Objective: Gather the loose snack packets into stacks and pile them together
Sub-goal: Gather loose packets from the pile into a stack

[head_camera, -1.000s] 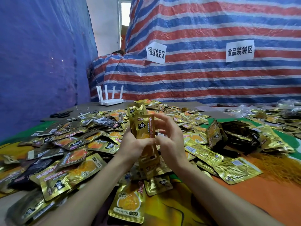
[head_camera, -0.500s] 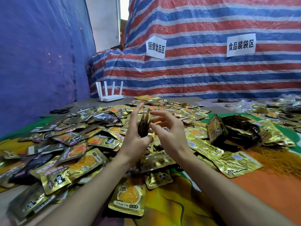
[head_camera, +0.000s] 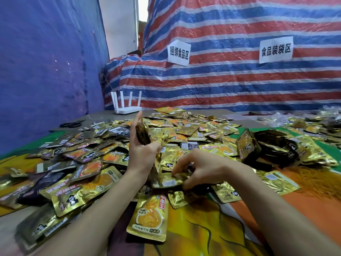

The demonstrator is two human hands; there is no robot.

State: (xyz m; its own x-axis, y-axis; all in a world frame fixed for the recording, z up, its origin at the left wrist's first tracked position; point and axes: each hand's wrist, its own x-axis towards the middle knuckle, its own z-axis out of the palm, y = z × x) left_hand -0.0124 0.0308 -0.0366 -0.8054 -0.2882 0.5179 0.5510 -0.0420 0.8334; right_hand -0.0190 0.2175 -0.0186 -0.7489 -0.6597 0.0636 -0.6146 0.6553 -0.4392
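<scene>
Gold snack packets (head_camera: 186, 130) lie loose in a wide heap across the table. My left hand (head_camera: 143, 150) holds a small stack of packets (head_camera: 143, 133) upright, edge on to the camera. Lower and to the right, my right hand (head_camera: 204, 169) pinches a gold packet (head_camera: 168, 181) that lies flat on the heap, thumb under its near edge and fingers on top. A bundled pile of packets (head_camera: 267, 146) stands at the right.
A white router (head_camera: 126, 108) and black scissors (head_camera: 71, 124) sit at the table's far left. Striped tarpaulin with two paper signs hangs behind, blue tarpaulin at the left. Bare orange and yellow cloth (head_camera: 212, 233) lies between my forearms. More packets (head_camera: 313, 124) lie at the far right.
My right hand left the stack and dropped to the heap, where it took hold of a flat packet. My left hand keeps the stack, turned edge on.
</scene>
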